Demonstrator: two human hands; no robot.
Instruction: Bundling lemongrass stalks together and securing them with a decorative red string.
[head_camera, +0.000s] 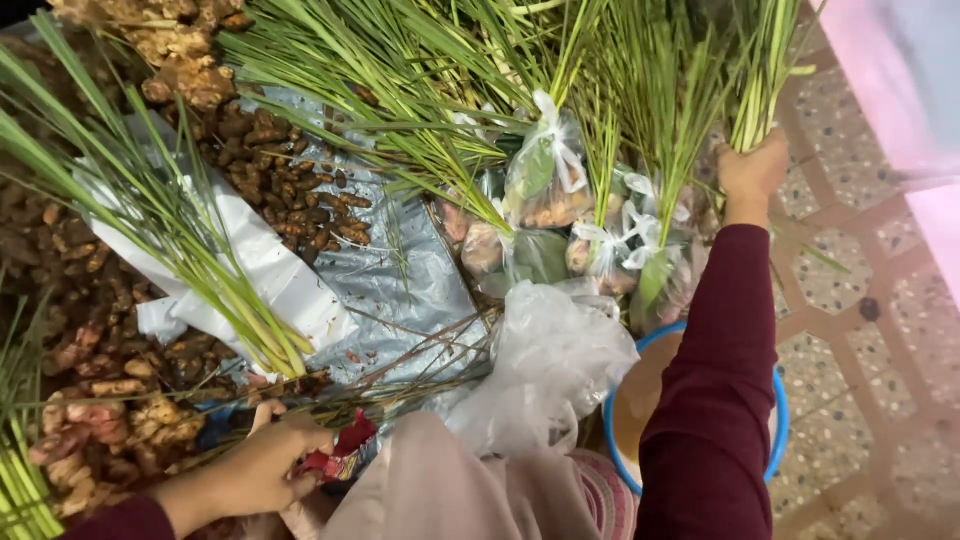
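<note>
While the right hand (752, 172) was clenched around a bundle of lemongrass stalks (762, 85) at the far edge of the stall, the left hand (262, 462) pinched a small red packet (340, 455) close to the body. By the look of it, the stalks were being gathered or sorted; any further move would have needed a clear path past the tied plastic bags of roots (560, 215), the crumpled clear bag (545, 365) and the blue-rimmed bowl (780, 420) underneath the arm. Ginger and galangal heaps (95, 400) crowded the left.
</note>
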